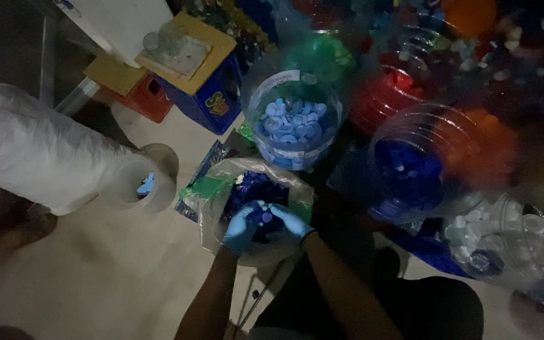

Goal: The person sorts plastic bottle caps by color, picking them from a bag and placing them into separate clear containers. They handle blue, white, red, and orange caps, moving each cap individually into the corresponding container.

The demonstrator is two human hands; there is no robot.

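Observation:
Both my hands wear light blue gloves and reach into a clear plastic bag (216, 217) full of dark blue bottle caps (252, 187). My left hand (239, 229) curls around a few caps at the bag's near side. Beside it, my right hand (289, 221) has its fingers bent over the caps. A white cap (261, 204) lies between the two hands. How firmly either hand grips is hard to tell in the dim, blurred view.
A clear tub (295, 119) of light blue caps stands just beyond the bag, a jar (410, 167) of dark blue caps to its right, a container (505, 236) of white caps at the right. A small cup (146, 184) and a white sack (33, 148) lie left.

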